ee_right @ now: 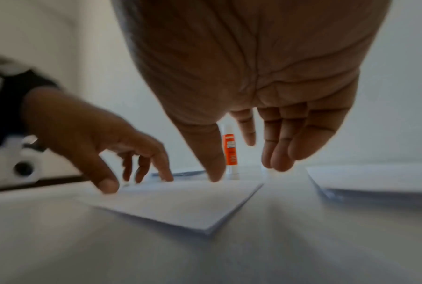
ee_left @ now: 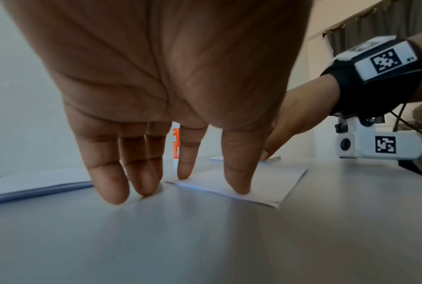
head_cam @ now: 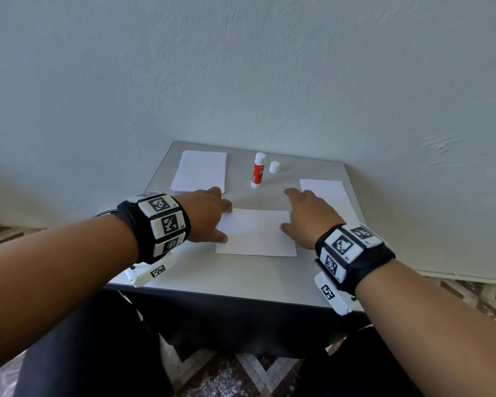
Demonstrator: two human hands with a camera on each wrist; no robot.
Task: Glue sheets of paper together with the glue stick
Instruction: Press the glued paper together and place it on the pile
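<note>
A small grey table (head_cam: 241, 279) is pushed up against a pale wall (head_cam: 241, 67), and a white sheet of paper (head_cam: 257, 233) is laid flat near its middle. The left hand (head_cam: 205, 216) is spread over the sheet's left edge, fingers straight and slightly apart; in the left wrist view the thumb tip and forefinger tip are pressed down on the paper while the other fingertips (ee_left: 112, 194) are planted on the table just beside it. Nothing is gripped there.

The right hand (head_cam: 307, 216) is placed at the sheet's right edge, fingers loose and extended. In the right wrist view the thumb is set down at the paper's far edge, and the remaining fingers are lifted clear of the table.

The glue stick (head_cam: 258, 171) is stood upright behind the sheet, uncapped, with its white cap (head_cam: 274, 167) parked just beside it to the right. A stack of paper (head_cam: 200, 171) is seen at the back left, and another stack (head_cam: 328, 196) at the right, partly covered by the right hand.
</note>
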